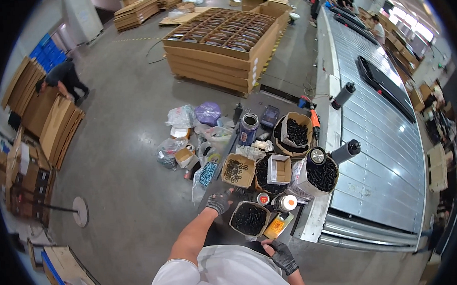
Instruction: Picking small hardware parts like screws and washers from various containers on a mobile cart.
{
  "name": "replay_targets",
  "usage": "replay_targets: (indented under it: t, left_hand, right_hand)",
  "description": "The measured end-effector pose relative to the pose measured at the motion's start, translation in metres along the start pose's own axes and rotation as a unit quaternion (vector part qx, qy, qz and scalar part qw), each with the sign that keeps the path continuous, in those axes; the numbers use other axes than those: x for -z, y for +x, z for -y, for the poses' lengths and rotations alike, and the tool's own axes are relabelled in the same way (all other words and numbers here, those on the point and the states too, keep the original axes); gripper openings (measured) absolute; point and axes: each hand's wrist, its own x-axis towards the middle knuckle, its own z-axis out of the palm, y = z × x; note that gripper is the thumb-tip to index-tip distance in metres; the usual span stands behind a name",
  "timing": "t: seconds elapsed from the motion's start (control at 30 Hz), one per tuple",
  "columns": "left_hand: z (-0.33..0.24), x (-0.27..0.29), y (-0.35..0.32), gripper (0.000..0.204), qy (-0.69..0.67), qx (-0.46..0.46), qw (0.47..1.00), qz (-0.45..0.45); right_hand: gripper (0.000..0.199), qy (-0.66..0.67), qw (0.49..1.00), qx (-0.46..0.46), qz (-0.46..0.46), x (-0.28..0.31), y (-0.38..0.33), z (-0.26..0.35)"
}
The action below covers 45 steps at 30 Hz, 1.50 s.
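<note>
My left hand (219, 202), in a grey fingerless glove, is at the bench's left edge, just below an open carton of dark ring-shaped parts (237, 170). Its fingers are bent together, and whatever they may hold is hidden. Close to my white shirt, my right hand (283, 256), gloved alike, has its thumb and fingers curled; I cannot make out anything in them. Between the hands stands a carton of small black parts (249, 219). A yellow packet (276, 227) lies just above my right hand, near a white-capped bottle (286, 203) and a red-topped round container (263, 198).
More cartons of black parts (321, 175), a small white box (279, 169), a thermos (249, 129) and an orange power tool (315, 122) crowd the bench. To the right runs a metal conveyor (377, 171). Plastic bags (180, 115) sit left. A person (62, 78) bends over cardboard.
</note>
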Motion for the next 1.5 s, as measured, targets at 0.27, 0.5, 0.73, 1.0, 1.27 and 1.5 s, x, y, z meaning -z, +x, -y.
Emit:
replay_targets:
  t: [0.27,0.5,0.73,1.0,1.27,1.5]
  left_hand:
    - [0.048,0.01,0.053,0.049,0.143,-0.313,0.937,-0.053]
    - [0.057,0.001,0.089,0.049,0.186,-0.394,0.9,-0.026]
    - [0.061,0.01,0.095,0.036,0.185,-0.432,0.883,0.003]
    - [0.075,-0.021,0.079,0.026,0.101,-0.273,0.954,0.077]
    - [0.097,0.016,0.06,0.028,-0.021,-0.228,0.963,0.14]
    - [0.149,0.029,0.017,0.026,-0.258,-0.079,0.944,0.189]
  right_hand:
    - [0.021,0.053,0.991,-0.051,-0.112,-0.093,0.053,0.073]
    - [0.025,0.077,0.979,-0.092,-0.162,-0.167,0.07,0.115]
    - [0.024,0.059,0.967,-0.114,-0.22,-0.172,0.083,0.109]
    - [0.017,-0.113,0.955,0.052,-0.271,-0.132,0.169,0.091]
    - [0.036,-0.262,0.945,0.02,-0.195,-0.084,0.333,0.042]
    - [0.072,-0.446,0.891,-0.063,-0.064,-0.09,0.38,0.055]
